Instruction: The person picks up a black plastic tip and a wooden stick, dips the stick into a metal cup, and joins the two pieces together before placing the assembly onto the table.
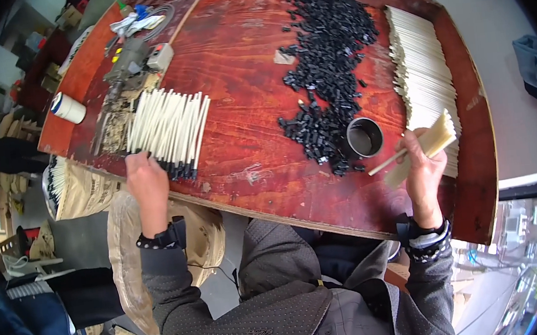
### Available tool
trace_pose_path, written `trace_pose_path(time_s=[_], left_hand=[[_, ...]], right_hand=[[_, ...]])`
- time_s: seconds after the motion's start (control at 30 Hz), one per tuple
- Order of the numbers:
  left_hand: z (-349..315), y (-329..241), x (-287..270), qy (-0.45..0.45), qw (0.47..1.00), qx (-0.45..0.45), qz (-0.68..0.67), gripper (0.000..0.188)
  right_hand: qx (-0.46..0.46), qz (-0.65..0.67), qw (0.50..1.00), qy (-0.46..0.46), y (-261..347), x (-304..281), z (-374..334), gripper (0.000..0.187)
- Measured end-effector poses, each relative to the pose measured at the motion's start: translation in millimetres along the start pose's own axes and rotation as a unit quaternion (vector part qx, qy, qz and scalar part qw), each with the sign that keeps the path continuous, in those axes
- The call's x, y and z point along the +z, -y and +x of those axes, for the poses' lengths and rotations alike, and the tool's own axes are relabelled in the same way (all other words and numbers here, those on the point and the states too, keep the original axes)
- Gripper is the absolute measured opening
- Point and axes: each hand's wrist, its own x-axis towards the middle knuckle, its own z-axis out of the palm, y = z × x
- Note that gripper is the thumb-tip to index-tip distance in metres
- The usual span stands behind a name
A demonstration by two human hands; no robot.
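Note:
My right hand [422, 167] is closed around a bundle of cream-coloured sticks [437, 137]; one stick [382, 163] pokes out to the left, apart from the others. My left hand [147, 183] is closed at the table's near left edge, by the black-tipped ends of a row of white sticks [169, 125]. Whatever its fingers hold, if anything, is hidden. Black caps [184, 170] cover the near ends of that row. A large heap of small black caps [327, 37] spreads down the table, and a dark round cup [364, 138] stands at its near right side.
A long stack of cream sticks [424, 59] lies along the right wall of the red wooden table [241, 92]. A small machine [130, 61] and a white jar [68, 108] are at the left. Sacks [81, 190] stand below the near left edge. A co-worker [29, 317] is at lower left.

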Motion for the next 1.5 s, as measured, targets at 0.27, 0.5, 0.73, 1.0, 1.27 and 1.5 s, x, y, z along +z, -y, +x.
trace_pose_path(time_s=[0.27, 0.5, 0.73, 1.0, 1.27, 1.5], left_hand=[[-38.8, -143.4, -1.1, 0.167, 0.898, 0.159, -0.374, 0.019], [-55.0, -216.0, 22.5, 0.226, 0.866, 0.242, -0.375, 0.018], [-59.6, -215.9, 21.8, 0.233, 0.882, 0.252, -0.324, 0.011], [-62.2, -214.0, 23.6, 0.24, 0.877, 0.193, -0.369, 0.014], [-57.4, -216.9, 5.6, 0.258, 0.81, 0.148, -0.506, 0.016], [-62.1, -233.9, -19.4, 0.33, 0.699, 0.086, -0.629, 0.009]], right_hand=[[-0.015, -0.053, 0.998, 0.038, -2.0, 8.7, -5.5, 0.018], [-0.034, -0.076, 0.996, 0.038, -2.5, -3.1, -14.9, 0.016], [-0.171, -0.159, 0.972, 0.005, 4.6, -5.8, 3.6, 0.016], [-0.326, -0.352, 0.877, 0.015, -21.9, 19.5, 27.1, 0.02], [-0.134, -0.098, 0.986, -0.012, 17.9, 23.7, 9.1, 0.019], [-0.008, 0.052, 0.998, 0.038, 25.5, 28.9, -7.7, 0.02]])
